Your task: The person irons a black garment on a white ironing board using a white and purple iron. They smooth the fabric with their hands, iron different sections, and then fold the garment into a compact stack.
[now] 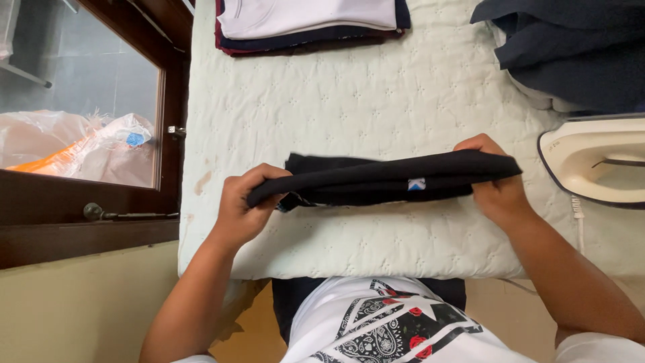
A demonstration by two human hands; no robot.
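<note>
A folded black garment [376, 180] with a small blue and white tag is held flat, just above a pale quilted ironing surface [349, 101]. My left hand [245, 205] grips its left end, fingers curled over the edge. My right hand [494, 185] grips its right end. The garment stretches level between both hands.
A stack of folded clothes, white on top with dark ones beneath [309, 23], lies at the far edge. Dark navy clothes [578, 47] are piled at the far right. A cream iron [598, 161] rests at the right. A dark wooden window frame [168, 128] borders the left.
</note>
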